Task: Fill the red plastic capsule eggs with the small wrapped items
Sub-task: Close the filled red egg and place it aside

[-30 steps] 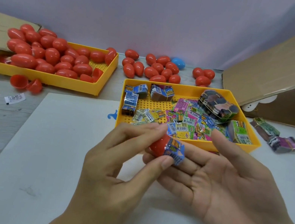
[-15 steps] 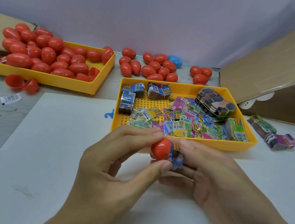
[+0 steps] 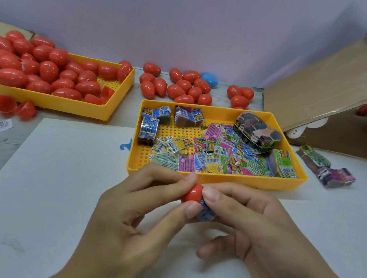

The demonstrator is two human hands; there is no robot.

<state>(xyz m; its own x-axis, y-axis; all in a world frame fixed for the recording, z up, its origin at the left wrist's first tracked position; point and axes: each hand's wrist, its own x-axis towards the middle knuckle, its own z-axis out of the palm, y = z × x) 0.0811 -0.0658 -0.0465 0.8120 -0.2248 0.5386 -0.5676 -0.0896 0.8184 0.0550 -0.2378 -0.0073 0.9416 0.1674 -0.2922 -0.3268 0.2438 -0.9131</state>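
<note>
My left hand (image 3: 138, 207) pinches a red egg half (image 3: 193, 195) between thumb and fingers, just in front of the near yellow tray (image 3: 217, 178). My right hand (image 3: 255, 225) grips a small blue wrapped item (image 3: 206, 212) and presses it against the egg half's open side; most of the item is hidden by my fingers. That tray holds several loose colourful wrapped items (image 3: 214, 154) and a few banded bundles (image 3: 257, 132). A second yellow tray (image 3: 61, 102) at the left is heaped with closed red eggs (image 3: 42, 70).
More red eggs (image 3: 177, 86) and one blue egg (image 3: 209, 80) lie behind the near tray. Two open egg halves (image 3: 13, 106) sit by the left tray. Banded bundles (image 3: 324, 166) lie to the right, under a tilted cardboard flap (image 3: 339, 85). A white sheet (image 3: 51, 189) covers the table.
My right hand went from flat and open under the egg half to curled around the wrapped item, pushing it toward the egg half. Both hands stay close together in front of the tray.
</note>
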